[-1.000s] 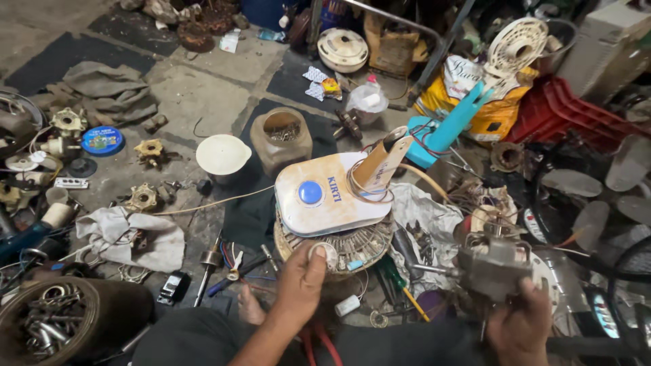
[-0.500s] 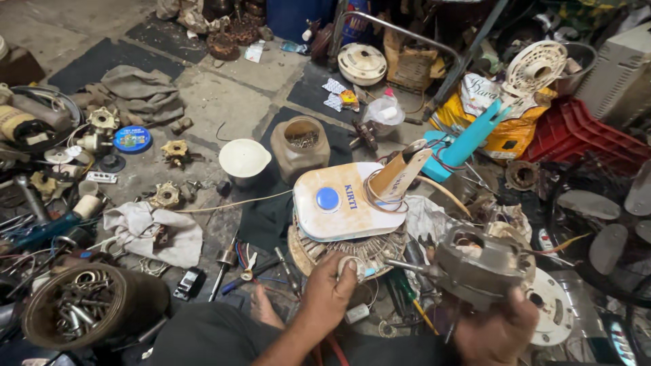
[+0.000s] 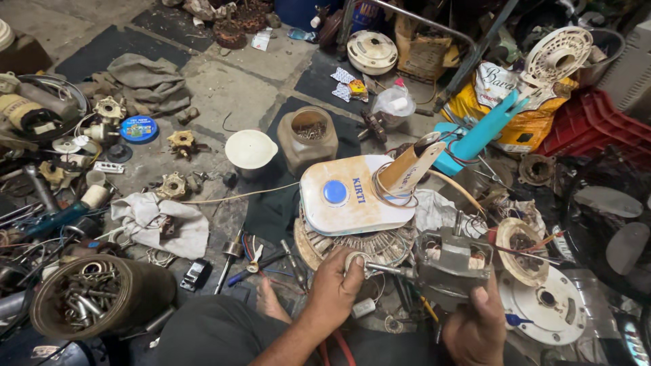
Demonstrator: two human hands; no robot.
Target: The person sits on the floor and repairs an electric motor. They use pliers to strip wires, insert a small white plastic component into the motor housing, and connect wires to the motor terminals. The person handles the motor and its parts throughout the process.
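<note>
I hold a grey fan motor with exposed copper windings above my lap. My right hand grips it from below. Its metal shaft points left, and my left hand is closed around a small round part at the shaft's tip. Just behind the motor lies a cream fan base with a blue round button, resting on a wire grille. A tan neck piece wrapped with wire sticks up from it.
A brown jar and a white bowl stand on the concrete floor. A tin of metal parts, a white rag, screwdrivers and small motor parts lie left. A white round fan cover, a red crate and a blue stand lie right.
The motor has moved left toward my left hand. My left hand has left the grille's edge and closed on the shaft tip. The view has tilted slightly.
</note>
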